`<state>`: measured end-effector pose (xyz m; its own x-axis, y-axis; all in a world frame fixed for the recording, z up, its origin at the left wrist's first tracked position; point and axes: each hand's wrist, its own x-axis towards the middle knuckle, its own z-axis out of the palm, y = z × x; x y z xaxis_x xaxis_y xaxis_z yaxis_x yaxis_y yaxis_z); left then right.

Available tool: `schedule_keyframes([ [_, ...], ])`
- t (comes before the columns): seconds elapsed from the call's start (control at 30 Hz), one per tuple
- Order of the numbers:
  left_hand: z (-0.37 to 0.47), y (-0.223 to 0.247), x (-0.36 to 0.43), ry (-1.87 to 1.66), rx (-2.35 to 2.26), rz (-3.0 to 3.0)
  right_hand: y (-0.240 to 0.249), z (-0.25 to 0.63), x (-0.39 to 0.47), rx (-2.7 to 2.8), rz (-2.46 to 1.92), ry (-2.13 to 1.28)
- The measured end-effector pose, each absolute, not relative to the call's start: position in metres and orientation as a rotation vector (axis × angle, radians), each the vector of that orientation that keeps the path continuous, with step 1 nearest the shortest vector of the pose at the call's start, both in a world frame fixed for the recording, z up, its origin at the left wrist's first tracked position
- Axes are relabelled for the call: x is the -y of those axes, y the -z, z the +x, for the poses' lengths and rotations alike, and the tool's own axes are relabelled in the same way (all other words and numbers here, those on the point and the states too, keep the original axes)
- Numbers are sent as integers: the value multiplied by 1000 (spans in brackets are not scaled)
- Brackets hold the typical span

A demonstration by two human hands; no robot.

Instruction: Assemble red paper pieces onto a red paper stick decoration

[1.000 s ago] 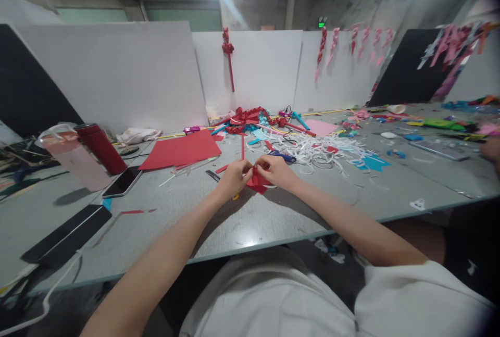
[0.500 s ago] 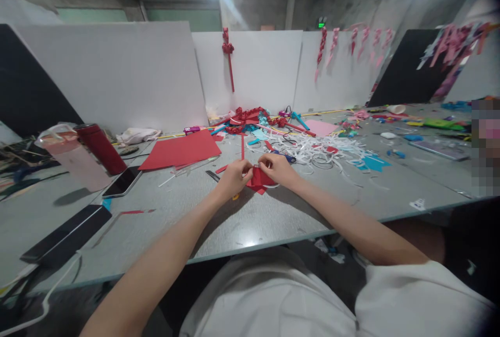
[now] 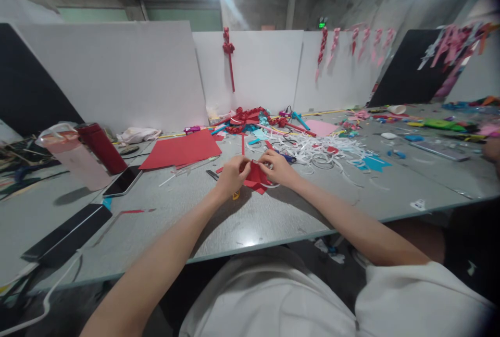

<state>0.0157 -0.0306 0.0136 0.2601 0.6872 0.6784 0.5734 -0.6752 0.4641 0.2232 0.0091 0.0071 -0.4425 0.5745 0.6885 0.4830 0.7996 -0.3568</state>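
Near the table's middle, my left hand (image 3: 233, 174) and my right hand (image 3: 276, 167) pinch a small piece of red paper (image 3: 255, 171) between them, one at each side. More red pieces (image 3: 255, 187) lie just under it on the table. Beside my left hand rests a dark-bladed tool (image 3: 212, 175), and its yellow handle (image 3: 236, 195) shows below the wrist. Fingertips partly hide the top edge of the paper.
Red sheets (image 3: 182, 149), a phone (image 3: 122, 181), a red bottle (image 3: 100, 148) and a black box (image 3: 67, 235) are on the left. White paper strips (image 3: 320, 149) pile up at the right, near blue paper (image 3: 371, 162). Red braided pieces (image 3: 248, 118) lie behind.
Both hands have shifted slightly, and more of the red paper shows between them. At the far right edge, part of another person's hand has come into clearer view.
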Motion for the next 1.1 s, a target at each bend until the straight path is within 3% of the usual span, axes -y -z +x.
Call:
schedule_keyframes([
  [0.23,16,-15,25,-1617,-1302,2029,-11,220,-6,1837,-839,-351],
  [0.4,18,-8,21,-1527,-1263,1998,-8,218,-6,1764,-809,-584],
  [0.6,19,-3,20,-1355,-1234,2108,-10,218,-4,1761,-796,-570],
  [0.97,18,-8,21,-1432,-1053,1911,-4,219,-13,1818,-862,-600],
  [1.1,22,-10,25,-1271,-1024,1908,-7,218,-9,1794,-806,-712],
])
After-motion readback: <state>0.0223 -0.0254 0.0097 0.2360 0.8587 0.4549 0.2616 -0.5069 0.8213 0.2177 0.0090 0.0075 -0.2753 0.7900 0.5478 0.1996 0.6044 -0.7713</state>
